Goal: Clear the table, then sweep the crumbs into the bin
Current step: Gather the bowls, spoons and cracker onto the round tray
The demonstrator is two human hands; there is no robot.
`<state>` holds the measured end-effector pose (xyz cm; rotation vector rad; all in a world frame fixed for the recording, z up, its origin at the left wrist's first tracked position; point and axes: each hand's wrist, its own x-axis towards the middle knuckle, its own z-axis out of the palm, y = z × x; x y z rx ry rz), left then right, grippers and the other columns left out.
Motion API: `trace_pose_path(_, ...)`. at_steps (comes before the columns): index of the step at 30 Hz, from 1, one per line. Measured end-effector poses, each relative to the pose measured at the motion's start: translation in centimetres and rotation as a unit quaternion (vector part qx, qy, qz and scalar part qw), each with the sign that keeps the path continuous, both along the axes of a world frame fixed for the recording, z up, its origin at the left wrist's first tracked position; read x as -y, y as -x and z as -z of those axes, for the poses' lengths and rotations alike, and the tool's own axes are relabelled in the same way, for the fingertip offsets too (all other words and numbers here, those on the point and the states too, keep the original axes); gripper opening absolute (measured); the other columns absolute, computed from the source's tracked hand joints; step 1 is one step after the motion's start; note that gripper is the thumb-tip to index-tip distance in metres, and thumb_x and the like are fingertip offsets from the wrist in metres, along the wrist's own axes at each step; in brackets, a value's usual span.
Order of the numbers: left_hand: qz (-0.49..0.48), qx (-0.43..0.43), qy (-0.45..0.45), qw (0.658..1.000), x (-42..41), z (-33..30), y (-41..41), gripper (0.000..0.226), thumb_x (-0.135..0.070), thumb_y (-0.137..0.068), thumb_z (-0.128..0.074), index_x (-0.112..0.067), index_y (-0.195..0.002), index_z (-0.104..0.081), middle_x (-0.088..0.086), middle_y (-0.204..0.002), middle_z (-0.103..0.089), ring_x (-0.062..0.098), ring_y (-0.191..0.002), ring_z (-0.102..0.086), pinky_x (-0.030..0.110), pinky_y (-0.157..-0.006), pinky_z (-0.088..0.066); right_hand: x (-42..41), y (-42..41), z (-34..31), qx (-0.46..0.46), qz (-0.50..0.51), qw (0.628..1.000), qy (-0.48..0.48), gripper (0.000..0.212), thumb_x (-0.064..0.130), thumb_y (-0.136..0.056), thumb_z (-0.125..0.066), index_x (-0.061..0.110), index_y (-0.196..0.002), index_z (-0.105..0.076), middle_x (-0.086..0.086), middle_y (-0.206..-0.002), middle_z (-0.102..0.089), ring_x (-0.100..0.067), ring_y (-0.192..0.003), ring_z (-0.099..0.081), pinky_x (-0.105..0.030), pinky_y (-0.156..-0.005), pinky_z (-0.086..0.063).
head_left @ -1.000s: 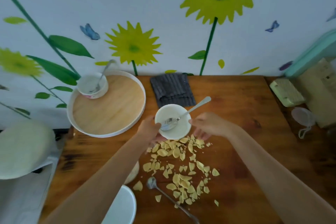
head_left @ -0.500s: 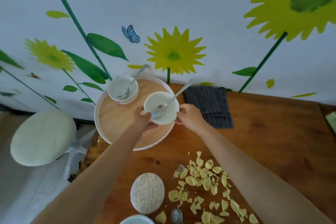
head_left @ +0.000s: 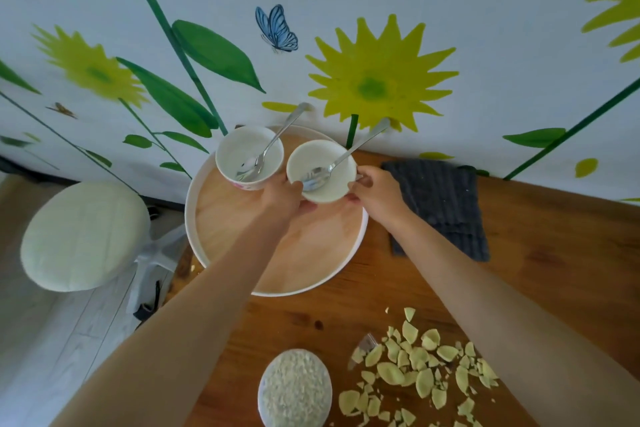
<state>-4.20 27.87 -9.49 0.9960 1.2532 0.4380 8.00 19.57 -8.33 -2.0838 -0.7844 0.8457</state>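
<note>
Round white-rimmed wooden tray (head_left: 221,246), frame centre: bare lower half, upper edge blocked by white floral bowl with spoon (head_left: 249,158). Brown wooden worktop (head_left: 554,253) bare at right; dark grey folded cloth (head_left: 440,204) and yellow chip crumbs (head_left: 415,374) occupy centre-right.

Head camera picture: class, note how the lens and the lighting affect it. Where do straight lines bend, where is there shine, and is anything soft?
Head view: the wide lens bows the table edge and stretches both forearms toward the corners; light is soft and even, with only faint shadows; small glints sit on the spoon in the held bowl; the crumbs look slightly soft.
</note>
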Motion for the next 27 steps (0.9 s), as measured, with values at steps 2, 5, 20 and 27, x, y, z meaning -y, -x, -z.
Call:
trace_pose_path(2, 0.004, 0.007, -0.003, 1.0, 0.1, -0.1, 0.2, 0.041, 0.004, -0.091, -0.039, -0.008, -0.13, -0.048, 0.018, -0.125, -0.055, 0.026, -0.096, -0.058, 0.03, -0.062, -0.056, 0.0, 0.0, 0.3, -0.001, 0.008, 1.0, -0.007, 0.03, 0.008, -0.091, -0.054, 0.002, -0.121, -0.057, -0.009, -0.103, -0.065, -0.012, -0.076, -0.06, -0.009, -0.057, -0.048)
trace_pose_path(5, 0.009, 0.022, -0.002, 1.0, 0.6, -0.6, 0.4, 0.041, 0.002, -0.092, -0.041, -0.012, -0.13, -0.048, 0.014, -0.119, -0.056, 0.025, -0.096, -0.057, 0.035, -0.071, -0.053, 0.3, 0.2, 0.3, -0.004, 0.009, 1.0, -0.006, 0.026, 0.008, -0.091, -0.054, 0.001, -0.115, -0.06, -0.011, -0.101, -0.066, -0.017, -0.084, -0.063, -0.014, -0.067, -0.052)
trace_pose_path(20, 0.075, -0.04, 0.082, 0.993, 10.7, -5.2, 5.0, 0.022, -0.009, -0.096, -0.043, -0.013, -0.079, -0.056, 0.002, -0.078, -0.056, 0.013, -0.068, -0.053, 0.025, -0.063, -0.045, 12.4, 5.7, -4.6, -0.041, -0.13, 0.987, 0.086, 0.012, 0.02, -0.09, -0.058, 0.017, -0.1, -0.062, 0.003, -0.093, -0.064, -0.008, -0.074, -0.06, -0.022, -0.07, -0.05)
trace_pose_path(27, 0.12, -0.065, 0.111, 0.984, 18.8, -3.6, 6.7, 0.029, -0.005, -0.095, -0.04, -0.017, -0.072, -0.053, 0.001, -0.074, -0.055, 0.011, -0.065, -0.052, 0.024, -0.06, -0.044, 23.8, 12.5, -1.7, 0.06, -0.233, 0.947, 0.214, 0.007, 0.02, -0.086, -0.061, 0.018, -0.088, -0.068, 0.007, -0.084, -0.064, 0.0, -0.07, -0.055, -0.015, -0.07, -0.048)
